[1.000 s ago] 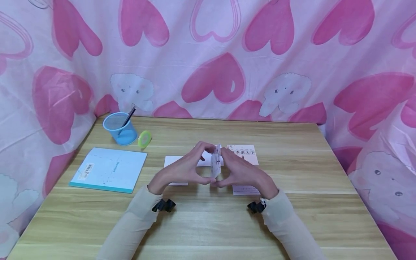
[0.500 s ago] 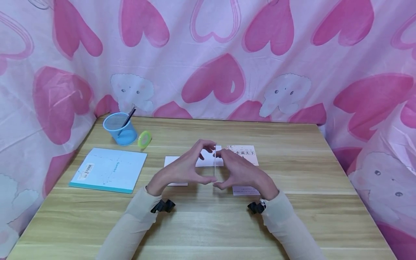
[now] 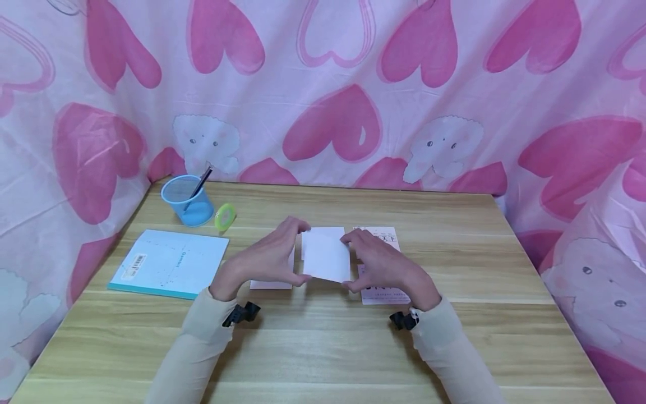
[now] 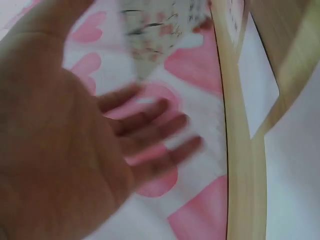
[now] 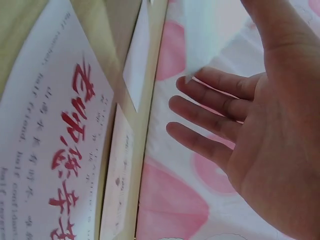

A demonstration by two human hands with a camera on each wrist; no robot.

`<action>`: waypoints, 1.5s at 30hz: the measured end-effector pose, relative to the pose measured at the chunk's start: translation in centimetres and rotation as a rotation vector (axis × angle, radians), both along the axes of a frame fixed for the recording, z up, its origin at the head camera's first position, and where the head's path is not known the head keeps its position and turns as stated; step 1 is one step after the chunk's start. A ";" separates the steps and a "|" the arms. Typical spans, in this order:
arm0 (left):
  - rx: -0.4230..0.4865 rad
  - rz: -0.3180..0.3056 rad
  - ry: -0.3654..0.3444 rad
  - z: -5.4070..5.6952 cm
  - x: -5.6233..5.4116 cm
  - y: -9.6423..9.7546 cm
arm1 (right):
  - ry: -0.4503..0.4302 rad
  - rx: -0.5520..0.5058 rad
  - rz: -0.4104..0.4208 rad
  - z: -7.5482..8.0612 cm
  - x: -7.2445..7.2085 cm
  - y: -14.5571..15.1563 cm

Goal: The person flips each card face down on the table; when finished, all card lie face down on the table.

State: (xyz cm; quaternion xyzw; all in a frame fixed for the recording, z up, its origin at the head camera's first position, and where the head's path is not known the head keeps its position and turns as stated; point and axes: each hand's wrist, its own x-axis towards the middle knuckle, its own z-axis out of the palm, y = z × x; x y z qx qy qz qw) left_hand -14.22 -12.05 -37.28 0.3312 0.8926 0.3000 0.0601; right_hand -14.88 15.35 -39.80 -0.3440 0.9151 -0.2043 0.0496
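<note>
Card (image 3: 327, 260): plain white toward head view; reverse blurred, reddish floral print. Left hand (image 3: 263, 257), right hand (image 3: 387, 266) pinch opposite edges.

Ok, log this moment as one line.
Left hand, right hand: holding card; visible card face, head view: blank; printed cards: right, on table; blue notebook: left; pen cup: behind notebook

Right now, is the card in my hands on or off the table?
Off the table: both wrist views show the held card against the heart-print curtain.
</note>
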 end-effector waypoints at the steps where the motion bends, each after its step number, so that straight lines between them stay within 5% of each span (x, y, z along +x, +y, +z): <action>1: -0.052 0.013 -0.011 -0.1 0.0 -0.2 | -0.003 0.008 -0.002 0.1 0.0 0.1; 7: -0.287 0.030 -0.088 -1.1 0.0 0.0 | 0.017 0.054 0.037 0.0 0.0 0.2; 16: -0.410 0.021 -0.093 -2.4 -0.1 0.6 | -0.019 0.164 0.062 -0.8 0.4 -0.6; 33: -0.470 0.061 -0.074 -3.0 -0.2 0.9 | -0.029 0.266 0.033 -1.6 0.3 -1.4; 45: -0.453 0.020 -0.044 -2.6 0.1 1.1 | -0.051 0.278 0.030 -1.3 0.5 -1.5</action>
